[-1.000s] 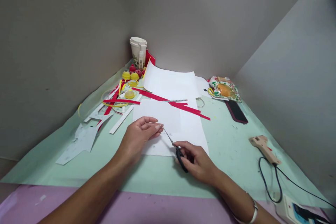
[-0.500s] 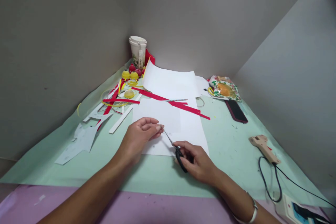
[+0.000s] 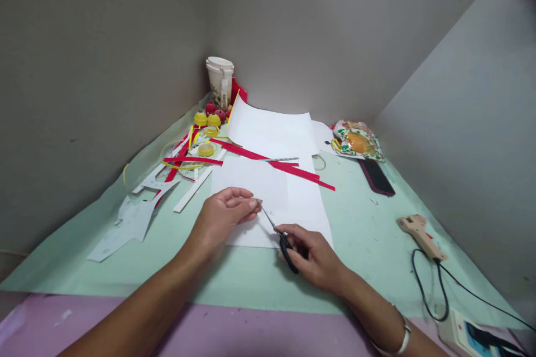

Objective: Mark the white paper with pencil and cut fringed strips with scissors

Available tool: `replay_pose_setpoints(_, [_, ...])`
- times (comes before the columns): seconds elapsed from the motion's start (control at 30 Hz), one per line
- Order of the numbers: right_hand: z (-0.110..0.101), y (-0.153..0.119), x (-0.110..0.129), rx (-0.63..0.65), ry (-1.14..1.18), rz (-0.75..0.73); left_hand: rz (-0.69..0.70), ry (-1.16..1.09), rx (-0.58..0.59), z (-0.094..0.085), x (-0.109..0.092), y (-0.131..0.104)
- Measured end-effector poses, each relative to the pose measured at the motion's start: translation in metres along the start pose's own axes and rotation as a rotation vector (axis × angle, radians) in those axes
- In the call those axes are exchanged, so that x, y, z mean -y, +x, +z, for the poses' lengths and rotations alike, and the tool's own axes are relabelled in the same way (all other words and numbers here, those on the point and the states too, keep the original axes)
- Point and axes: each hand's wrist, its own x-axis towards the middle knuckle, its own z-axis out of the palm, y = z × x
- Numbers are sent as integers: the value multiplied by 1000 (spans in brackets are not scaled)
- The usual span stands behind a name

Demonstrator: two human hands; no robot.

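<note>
From my end I have both hands over the flat white sheet [image 3: 307, 217], which lies on the green-covered tabletop [image 3: 355, 215]. My right hand [image 3: 312, 254], at that sheet's near edge, grips the scissors [image 3: 283, 241] by their black handles, and the blades slant up over the sheet. My left hand [image 3: 230, 209] is over the sheet's left part with its fingertips pinched together; the blade tips reach right to them. Whatever sits in that pinch is too small for me to tell.

I have clutter on most sides. Red strips [image 3: 247, 153] cross the far part of the flat sheet, with a thin patterned stick [image 3: 285, 159] lying over them. Directly beyond the sheet a curled white sheet [image 3: 274, 128] rises at its far edge. Left of the flat sheet I see a white strip [image 3: 194, 191] and, farther out, a cut paper scrap [image 3: 134, 223]. Beyond its far left corner are yellow round pieces [image 3: 200, 119], then a lidded cup [image 3: 220, 75]. Off to the sheet's right lie a phone [image 3: 377, 177], with a packet [image 3: 360, 142] behind it, and a glue gun [image 3: 421, 235], its cable looping nearer me, well apart from the sheet.
</note>
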Motion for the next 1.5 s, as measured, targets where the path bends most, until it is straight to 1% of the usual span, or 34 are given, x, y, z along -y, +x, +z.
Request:
replay_pose_setpoints(0.63, [-1,0,-1,-12,-26,-35,-7,16,22,-1,-3,1])
replay_pose_setpoints(0.9, [0,0,-2,-14,5,-34,4,21,44,-3,-2,1])
replay_pose_setpoints(1.03, [0,0,-4,-10,3,-36,-10,29,36,-3,-4,1])
replay_pose_setpoints(1.23, [0,0,-3,-16,-13,-43,7,90,31,-4,-9,-2])
replay_pose_setpoints(1.5, [-1,0,-2,-4,-30,-55,36,233,89,-9,-13,0])
